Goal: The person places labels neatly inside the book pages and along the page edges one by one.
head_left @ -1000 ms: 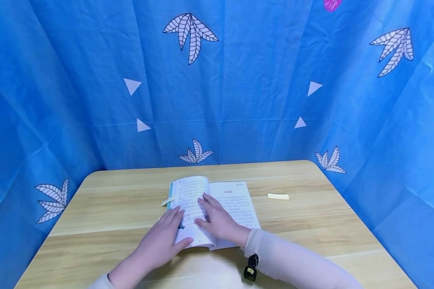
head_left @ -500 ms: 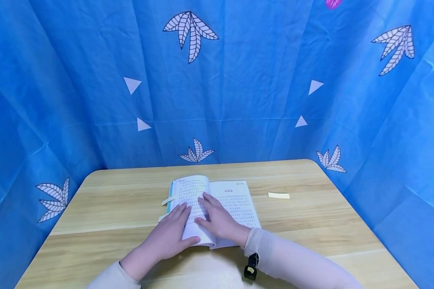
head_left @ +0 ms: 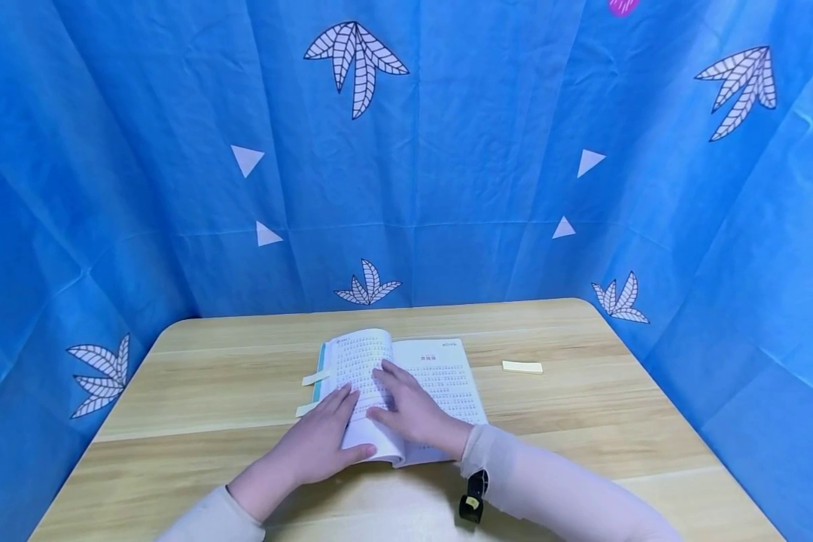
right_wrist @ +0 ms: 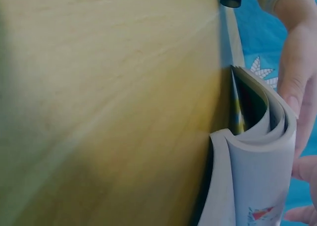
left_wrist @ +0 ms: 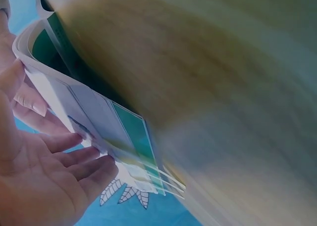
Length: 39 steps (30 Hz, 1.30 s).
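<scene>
An open book [head_left: 447, 373] with printed text lies on the wooden table, its left pages arching up toward the spine. My left hand [head_left: 315, 443] rests on the lower part of the left page, fingers extended and thumb along the bottom edge. Across the spine reaches my right hand [head_left: 416, 412], fingers spread, their tips touching the left page. Two pale paper tabs, an upper tab [head_left: 315, 378] and a lower tab [head_left: 306, 409], stick out from the book's left edge. In the left wrist view the left hand [left_wrist: 54, 171] has its fingertips against the page, with green cover beyond.
A small pale yellow paper strip [head_left: 522, 367] lies on the table [head_left: 583, 421] to the right of the book. Blue curtain [head_left: 481, 150] with leaf prints surrounds the table's back and sides. A black wrist device [head_left: 472, 500] hangs under the right sleeve.
My left hand has slid rightward over the left page, its thumb moving along the bottom edge, and the lower tab has come into view. The right hand has barely shifted; the book stays put.
</scene>
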{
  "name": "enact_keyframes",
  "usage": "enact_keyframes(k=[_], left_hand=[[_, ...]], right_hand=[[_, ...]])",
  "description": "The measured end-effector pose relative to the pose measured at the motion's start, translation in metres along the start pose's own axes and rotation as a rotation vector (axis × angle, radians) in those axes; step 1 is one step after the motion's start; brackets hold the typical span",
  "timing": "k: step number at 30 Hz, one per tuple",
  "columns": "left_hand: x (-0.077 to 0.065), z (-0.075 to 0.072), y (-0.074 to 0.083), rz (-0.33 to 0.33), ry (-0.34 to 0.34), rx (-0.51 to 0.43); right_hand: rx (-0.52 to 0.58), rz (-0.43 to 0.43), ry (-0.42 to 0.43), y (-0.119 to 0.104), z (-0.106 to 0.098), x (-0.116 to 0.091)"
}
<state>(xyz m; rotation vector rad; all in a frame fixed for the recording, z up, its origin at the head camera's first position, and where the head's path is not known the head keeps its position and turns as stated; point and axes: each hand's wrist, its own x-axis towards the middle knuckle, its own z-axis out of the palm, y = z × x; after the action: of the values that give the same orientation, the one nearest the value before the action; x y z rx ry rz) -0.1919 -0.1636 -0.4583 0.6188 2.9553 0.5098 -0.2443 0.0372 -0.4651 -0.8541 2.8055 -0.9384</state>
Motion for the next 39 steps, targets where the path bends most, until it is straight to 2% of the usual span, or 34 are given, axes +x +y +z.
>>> enact_keyframes(k=[7,11,25,39], left_hand=[[-0.001,-0.004,0.002,-0.007,-0.027,-0.035],[0.0,-0.006,0.003,-0.022,-0.045,-0.045],[0.002,-0.007,0.003,-0.059,-0.082,-0.06],[0.003,-0.003,0.001,-0.072,-0.095,-0.058]], right_hand=[[0.062,0.012,-0.022,0.002,-0.011,0.002],[0.1,0.025,-0.064,0.002,-0.021,0.002],[0.111,0.032,-0.213,0.015,-0.067,-0.005],[0.178,0.127,-0.243,0.034,-0.098,-0.02]])
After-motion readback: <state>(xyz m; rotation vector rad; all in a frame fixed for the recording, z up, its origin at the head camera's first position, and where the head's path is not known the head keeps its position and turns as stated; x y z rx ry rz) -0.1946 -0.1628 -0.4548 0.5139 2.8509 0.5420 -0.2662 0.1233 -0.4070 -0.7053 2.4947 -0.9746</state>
